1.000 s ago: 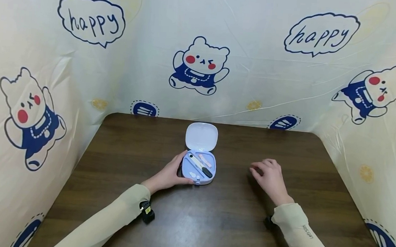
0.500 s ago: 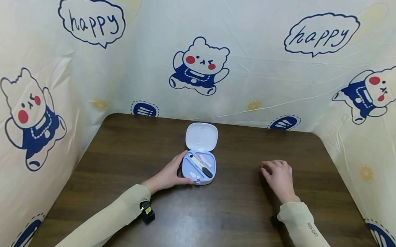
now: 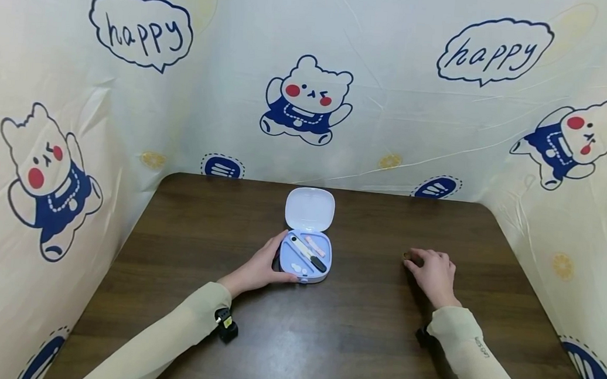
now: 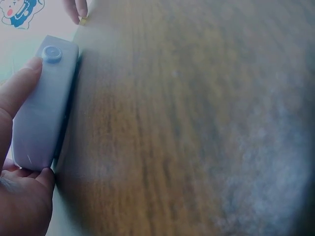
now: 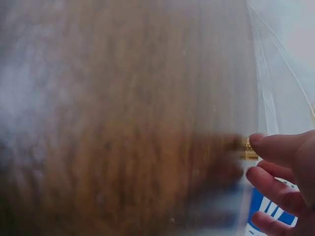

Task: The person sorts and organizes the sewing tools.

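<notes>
A light blue sewing box (image 3: 288,269) stands on the table with its pale lid (image 3: 309,210) raised at the back. My left hand (image 3: 258,267) grips it from the left, thumb along the front near a round button (image 4: 52,54). Inside lie a white tool with a black end (image 3: 308,254), a pink stick (image 3: 315,247) and small white pieces (image 3: 298,269). Well to the right, my right hand (image 3: 433,276) pinches a small gold thimble (image 5: 250,150) between thumb and fingers, low over the tabletop. The fingers partly cover the thimble.
The dark wooden table (image 3: 335,344) has its far edge against a pale printed curtain (image 3: 393,119), which also runs along both sides. Behind the box, the raised lid comes close to that far edge.
My right hand has moved to the right, away from the box, and slightly nearer me. A gold spot now shows at its fingertips. Left hand and box stay put.
</notes>
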The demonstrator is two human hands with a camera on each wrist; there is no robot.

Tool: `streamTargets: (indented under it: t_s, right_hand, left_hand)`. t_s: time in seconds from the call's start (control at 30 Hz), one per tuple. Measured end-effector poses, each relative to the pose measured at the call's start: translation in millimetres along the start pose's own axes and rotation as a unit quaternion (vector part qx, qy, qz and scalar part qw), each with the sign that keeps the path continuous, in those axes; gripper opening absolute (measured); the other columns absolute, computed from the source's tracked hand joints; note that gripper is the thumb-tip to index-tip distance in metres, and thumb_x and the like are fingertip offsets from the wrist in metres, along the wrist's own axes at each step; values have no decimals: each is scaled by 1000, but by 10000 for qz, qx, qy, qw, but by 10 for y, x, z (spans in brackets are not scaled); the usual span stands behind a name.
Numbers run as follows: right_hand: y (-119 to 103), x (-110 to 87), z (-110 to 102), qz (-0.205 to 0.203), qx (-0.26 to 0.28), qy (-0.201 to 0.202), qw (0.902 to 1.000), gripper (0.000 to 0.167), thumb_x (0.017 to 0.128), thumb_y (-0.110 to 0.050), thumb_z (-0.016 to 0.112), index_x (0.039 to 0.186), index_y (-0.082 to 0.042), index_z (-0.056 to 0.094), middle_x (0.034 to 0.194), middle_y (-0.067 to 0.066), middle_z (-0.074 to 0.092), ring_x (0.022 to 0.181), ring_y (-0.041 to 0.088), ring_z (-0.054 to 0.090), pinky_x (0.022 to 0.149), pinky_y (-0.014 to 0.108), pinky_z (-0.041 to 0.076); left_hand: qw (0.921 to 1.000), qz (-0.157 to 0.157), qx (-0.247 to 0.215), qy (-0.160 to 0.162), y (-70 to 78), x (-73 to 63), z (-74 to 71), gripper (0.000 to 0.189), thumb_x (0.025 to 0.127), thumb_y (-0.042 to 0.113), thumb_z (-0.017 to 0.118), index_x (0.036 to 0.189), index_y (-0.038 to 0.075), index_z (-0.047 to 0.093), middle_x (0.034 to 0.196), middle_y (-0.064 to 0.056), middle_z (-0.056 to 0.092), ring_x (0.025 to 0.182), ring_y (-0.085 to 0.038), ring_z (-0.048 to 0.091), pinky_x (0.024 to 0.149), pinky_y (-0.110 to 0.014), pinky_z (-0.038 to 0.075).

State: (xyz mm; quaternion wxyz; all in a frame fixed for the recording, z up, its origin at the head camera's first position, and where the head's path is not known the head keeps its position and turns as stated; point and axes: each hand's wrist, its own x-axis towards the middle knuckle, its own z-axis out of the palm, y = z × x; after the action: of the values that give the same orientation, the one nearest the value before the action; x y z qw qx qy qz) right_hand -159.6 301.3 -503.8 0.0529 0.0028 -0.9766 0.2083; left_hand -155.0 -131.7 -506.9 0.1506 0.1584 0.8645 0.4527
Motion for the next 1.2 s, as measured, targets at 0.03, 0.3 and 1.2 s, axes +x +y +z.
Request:
streamTargets:
  t_s: [0.03,0.3,1.2]
  right_hand:
    - [0,0,5,51,19,-43,10000,41,98,-24,73,133,-1,69,128,27,67,124,54,44,104,73,26]
    - [12,26,32,180,129,-61,9997,39,99,-23,73,131,0,70,119,23,70,125,52,43,104,72,24]
    - [-101,34,6,-120,375,119,9992,26,98,-18,74,119,-3,77,114,22,75,121,45,51,106,70,23]
  left_hand:
    - [10000,-4,-1,0,-1,0,1,120,83,47,88,168,14,10,172,-15,18,157,-32,23,125,-54,23]
    - [10000,44,5,1,-11,5,11,121,83,47,88,168,13,11,171,-16,18,156,-33,23,124,-54,23]
    - [10000,46,-24,-12,-12,10,8,121,82,47,88,168,14,10,172,-15,17,157,-33,22,125,-55,22]
